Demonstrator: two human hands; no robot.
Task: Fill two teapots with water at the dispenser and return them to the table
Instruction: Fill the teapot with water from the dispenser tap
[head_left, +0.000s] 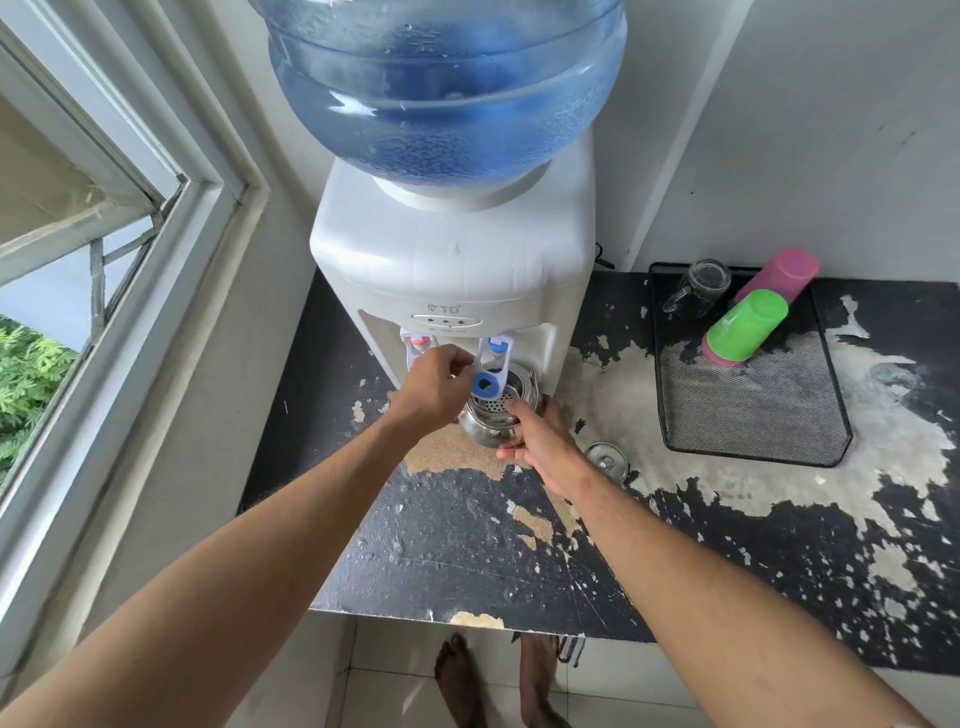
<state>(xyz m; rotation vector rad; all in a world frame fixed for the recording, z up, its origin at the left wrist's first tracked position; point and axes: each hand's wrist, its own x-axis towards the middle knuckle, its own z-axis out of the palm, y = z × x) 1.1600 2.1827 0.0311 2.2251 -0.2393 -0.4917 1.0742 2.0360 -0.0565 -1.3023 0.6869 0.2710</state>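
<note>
Filling steel teapot (493, 421) beneath dispenser (452, 270) cold tap (488, 379).
Left hand (436, 395) fingers pinch tap lever; right hand (540, 441) fingers curl round teapot. Advice: keep opening centred under spout.

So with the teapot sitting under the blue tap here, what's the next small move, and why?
Probably keep the left hand on the blue tap lever until the teapot fills. The pot sits open under that tap, steadied by the right hand, with its lid lying on the counter. The water level inside cannot be read, so when to release is uncertain.
</note>
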